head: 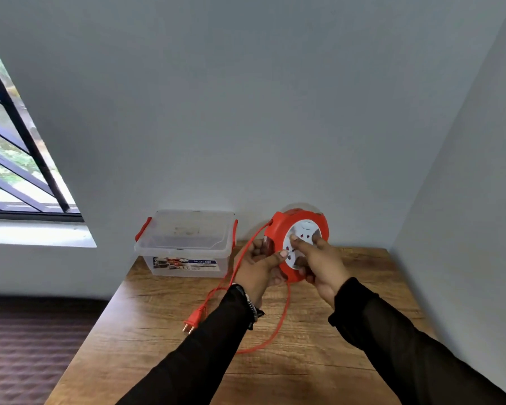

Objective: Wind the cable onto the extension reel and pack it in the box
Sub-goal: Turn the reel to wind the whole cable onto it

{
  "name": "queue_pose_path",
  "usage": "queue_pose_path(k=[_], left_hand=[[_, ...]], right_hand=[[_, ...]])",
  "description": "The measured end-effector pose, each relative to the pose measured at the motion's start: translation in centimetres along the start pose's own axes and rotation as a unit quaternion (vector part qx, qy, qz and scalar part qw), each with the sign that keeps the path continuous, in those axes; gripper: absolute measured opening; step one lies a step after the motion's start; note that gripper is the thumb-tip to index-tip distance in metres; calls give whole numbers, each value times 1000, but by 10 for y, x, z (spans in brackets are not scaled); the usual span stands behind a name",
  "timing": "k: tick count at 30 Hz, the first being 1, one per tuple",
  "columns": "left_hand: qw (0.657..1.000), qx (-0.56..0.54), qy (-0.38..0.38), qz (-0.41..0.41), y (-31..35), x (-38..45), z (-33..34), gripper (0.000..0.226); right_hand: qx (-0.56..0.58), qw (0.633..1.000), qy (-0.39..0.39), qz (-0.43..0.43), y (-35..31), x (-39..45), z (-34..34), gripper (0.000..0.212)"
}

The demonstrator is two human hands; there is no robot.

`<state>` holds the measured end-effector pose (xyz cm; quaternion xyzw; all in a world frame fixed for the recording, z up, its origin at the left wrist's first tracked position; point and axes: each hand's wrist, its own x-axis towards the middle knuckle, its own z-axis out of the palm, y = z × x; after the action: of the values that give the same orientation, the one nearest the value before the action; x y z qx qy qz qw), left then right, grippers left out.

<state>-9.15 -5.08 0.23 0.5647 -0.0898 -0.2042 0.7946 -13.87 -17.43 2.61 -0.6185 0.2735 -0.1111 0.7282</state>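
Observation:
I hold a round red extension reel (pixel 319 222) with a white socket face upright above the wooden table (pixel 304 372). My left hand (pixel 256 271) grips its left rim, thumb on the white face. My right hand (pixel 319 266) holds the lower right edge, with the index finger pressed on the white centre. A red cable (pixel 281 325) leaves the reel, loops over the table and ends in a red plug (pixel 194 318) lying near my left forearm. A clear plastic box (pixel 187 244) with red handles and its lid on stands at the back left of the table.
The table fits into a corner, with grey walls behind and to the right. A barred window (pixel 15 159) and its sill are at the left. Dark patterned floor (pixel 27 346) lies below the table's left edge.

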Motion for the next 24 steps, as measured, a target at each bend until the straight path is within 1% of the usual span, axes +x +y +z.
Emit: queue_pose_path(k=[2,4,6,8,9,12,14,16,17,18,19,20,21,22,23,24], left_hand=[[1000,-1,5,8,-4,0,-1,27],[1000,5,14,19,-8,0,-3,27],[999,1,20,25,-13,0,-5,27],[999,-12,24,18,-16,0,-7,26],[999,-18,24,15,-18,1,-8,26],[1000,-15,18,10,-22,3,-9,27],[1000,3,16,19,-20,4,-12,25],[999,15,29,19,-15,8,-19,23],[999,13,34,9,-11,12,-24,25],[999,18,35,-3,-5,15,-28,27],[999,35,30,-14,1,20,-33,30],[998,65,16,-19,8,23,-38,30],[995,98,-6,-22,14,27,-42,27],[991,131,-30,-27,20,30,-45,25],[985,161,-52,-35,25,33,-46,24],[979,189,-70,-44,29,34,-45,25]], right_hand=[[40,998,-3,46,0,2,2,51],[96,991,0,94,3,4,5,43],[193,972,5,135,5,3,9,35],[279,949,12,150,4,-1,14,24],[302,941,16,149,4,-2,15,19],[332,932,18,147,4,-4,15,12],[313,937,-2,153,2,-7,10,13],[251,955,-35,154,1,-11,1,15],[193,970,-44,139,2,-12,-4,14],[109,988,-42,103,3,-13,-10,13],[3,999,-32,42,3,-14,-16,15],[-115,992,-17,-38,2,-16,-22,16],[-241,962,-1,-132,0,-17,-28,19],[-365,903,0,-228,-3,-19,-33,25],[-477,825,-21,-304,-6,-19,-37,33],[-567,749,-57,-339,-9,-20,-39,41]])
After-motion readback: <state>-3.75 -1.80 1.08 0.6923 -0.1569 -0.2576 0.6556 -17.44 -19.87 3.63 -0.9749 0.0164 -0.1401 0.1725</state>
